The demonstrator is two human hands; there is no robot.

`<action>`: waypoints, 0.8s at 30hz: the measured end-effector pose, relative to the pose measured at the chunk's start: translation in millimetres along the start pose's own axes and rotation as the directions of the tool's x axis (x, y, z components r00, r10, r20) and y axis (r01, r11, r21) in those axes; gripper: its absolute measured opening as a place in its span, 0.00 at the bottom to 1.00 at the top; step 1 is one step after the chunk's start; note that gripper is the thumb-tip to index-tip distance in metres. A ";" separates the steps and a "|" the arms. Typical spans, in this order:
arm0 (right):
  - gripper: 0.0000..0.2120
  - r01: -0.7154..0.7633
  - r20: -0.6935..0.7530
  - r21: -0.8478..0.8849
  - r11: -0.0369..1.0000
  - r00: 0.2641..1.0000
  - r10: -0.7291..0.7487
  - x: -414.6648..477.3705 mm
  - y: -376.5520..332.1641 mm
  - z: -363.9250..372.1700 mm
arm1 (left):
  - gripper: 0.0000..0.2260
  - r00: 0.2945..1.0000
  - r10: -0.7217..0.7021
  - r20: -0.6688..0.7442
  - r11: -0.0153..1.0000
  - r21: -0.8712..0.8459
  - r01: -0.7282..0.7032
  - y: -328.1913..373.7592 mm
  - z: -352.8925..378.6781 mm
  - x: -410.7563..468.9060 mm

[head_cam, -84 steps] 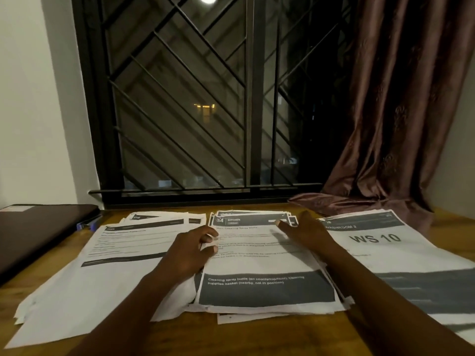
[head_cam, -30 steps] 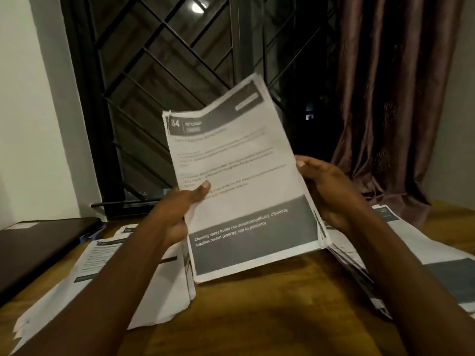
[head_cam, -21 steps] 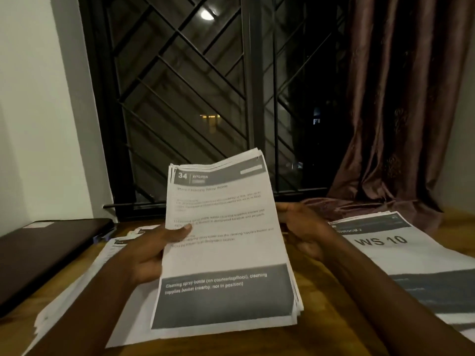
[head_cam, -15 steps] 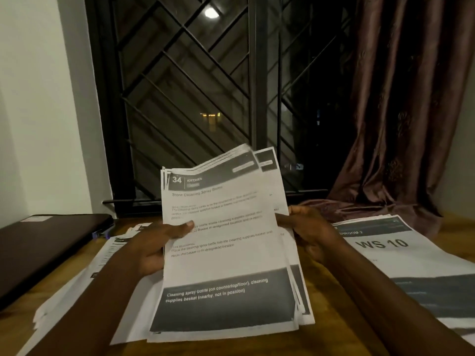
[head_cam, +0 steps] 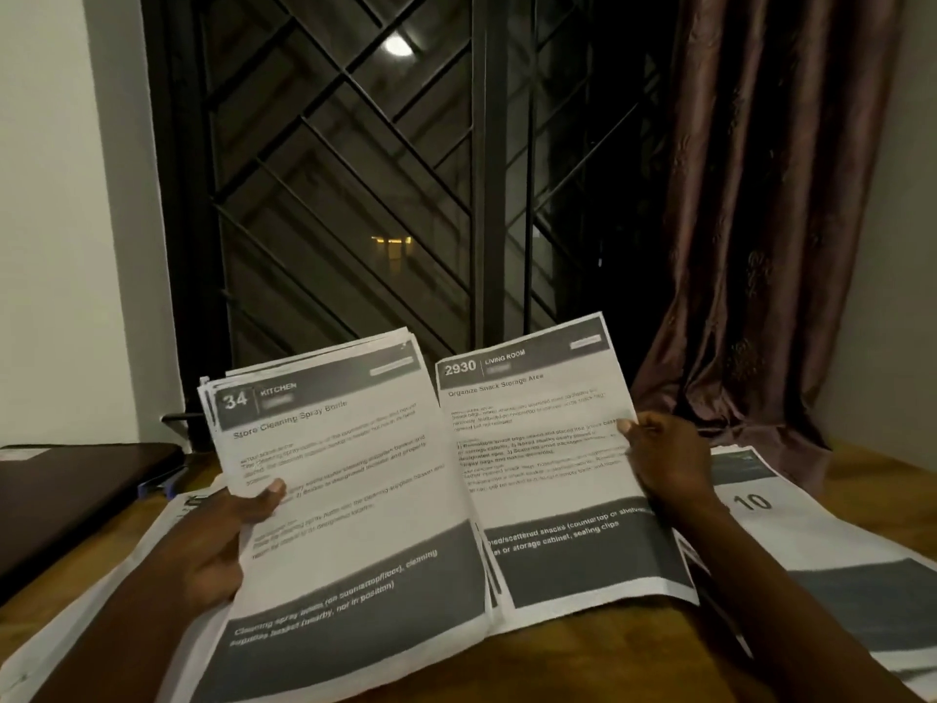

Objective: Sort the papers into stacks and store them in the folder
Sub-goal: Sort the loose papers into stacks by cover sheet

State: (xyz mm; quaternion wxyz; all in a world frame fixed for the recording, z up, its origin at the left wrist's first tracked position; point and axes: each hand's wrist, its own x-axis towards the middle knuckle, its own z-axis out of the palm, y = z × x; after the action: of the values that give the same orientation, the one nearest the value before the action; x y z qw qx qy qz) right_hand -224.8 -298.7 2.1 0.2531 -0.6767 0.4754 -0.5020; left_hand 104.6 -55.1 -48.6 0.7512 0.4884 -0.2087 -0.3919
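My left hand [head_cam: 230,540] grips a sheaf of printed sheets [head_cam: 350,499] headed "34 KITCHEN", thumb on the front, raised above the table. My right hand [head_cam: 664,464] pinches the right edge of a sheet headed "2930 LIVING ROOM" [head_cam: 552,464], drawn out to the right of the sheaf; its left edge is still tucked behind the front page. A paper stack [head_cam: 127,591] lies flat at the left under my left arm. Another stack marked "10" [head_cam: 821,550] lies at the right. The dark folder [head_cam: 66,499] lies shut at the far left.
The wooden table [head_cam: 583,662] shows bare below the held sheets. A barred window [head_cam: 385,195] fills the back wall. A brown curtain [head_cam: 750,246] hangs at the right, its hem bunched on the table's far edge.
Both hands lifted the middle stack off the table and held it upright. In the last half second my right hand has drawn the "2930" sheet out to the right.
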 end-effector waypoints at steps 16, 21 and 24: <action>0.19 0.217 0.416 -0.263 0.940 0.904 -0.092 -49.8 -11.8 36.1 | 0.13 0.998 0.025 0.050 0.999 0.031 -0.027 -10.0 27.3 -5.8; 0.11 -0.303 0.740 0.387 0.871 0.666 -0.097 -88.7 -53.3 44.2 | 0.21 0.992 -0.023 0.124 1.000 0.013 0.021 -10.1 30.1 -10.9; 0.10 -0.326 0.667 0.426 0.844 0.743 -0.050 -92.2 -50.4 51.3 | 0.20 0.982 -0.047 0.182 0.999 0.014 0.046 -8.9 33.5 -14.9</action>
State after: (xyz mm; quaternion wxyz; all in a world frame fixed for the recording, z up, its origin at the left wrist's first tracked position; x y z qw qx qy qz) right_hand -162.0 -201.8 -15.9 0.6133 -0.6759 0.2539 -0.3202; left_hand 68.8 -64.3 -41.0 0.7172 0.4590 -0.2670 -0.4513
